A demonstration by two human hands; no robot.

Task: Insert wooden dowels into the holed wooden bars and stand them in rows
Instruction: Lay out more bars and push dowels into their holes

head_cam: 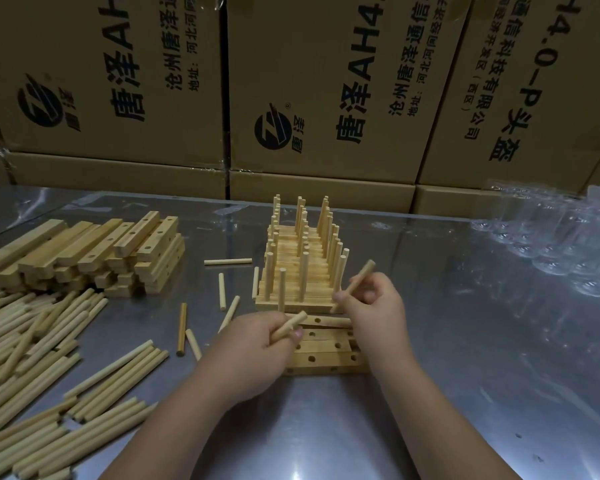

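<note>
Head view: jam or topple risk

The left hand (257, 344) pinches a dowel (289, 326) over the flat bars (326, 359); the right hand (374, 306) grips a second dowel (355, 284) beside the standing rows (302, 258). Tilted entry could jam; a careless wrist could topple them.

Pale, smooth, matt wooden dowels (32, 358) heaped at 8 o'clock and bare, unvarnished wooden bars (84, 251) at 10 o'clock lie on a glossy, reflective sheet-metal table (430, 375). Matt brown cardboard boxes (326, 81) with black print fill 12 o'clock. Clear, shiny, crinkled plastic wrap (551, 244) sits at 3 o'clock.
</note>
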